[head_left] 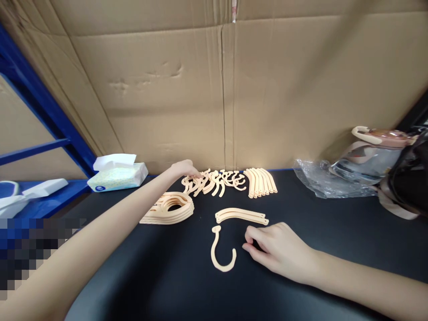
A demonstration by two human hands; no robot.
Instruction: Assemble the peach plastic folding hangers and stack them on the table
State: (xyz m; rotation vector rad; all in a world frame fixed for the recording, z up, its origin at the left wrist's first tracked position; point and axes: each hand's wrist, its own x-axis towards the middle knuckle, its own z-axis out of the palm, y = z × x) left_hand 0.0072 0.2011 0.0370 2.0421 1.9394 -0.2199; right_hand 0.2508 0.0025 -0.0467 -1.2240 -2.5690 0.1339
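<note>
My left hand [185,169] reaches across to the far side of the table, at the left end of a pile of cream plastic hanger hooks [217,182]. Its fingertips blend into the pile, so I cannot make out whether they grip a hook. My right hand [279,249] rests on the black tabletop with fingers curled and thumb and forefinger slightly apart, holding nothing. A single hanger hook [216,258] lies just left of it. Beyond that hook lie two or so curved hanger arms [241,215], side by side. Below my left wrist is a stack of cream hanger pieces [174,211], partly covered by my forearm.
More curved hanger arms [261,182] stand in a row against the cardboard wall [160,98]. A tissue pack [117,175] sits at the back left, near a blue metal frame [50,111]. On the right are a clear plastic bag [321,183], a water bottle [371,156] and a dark bag [409,174].
</note>
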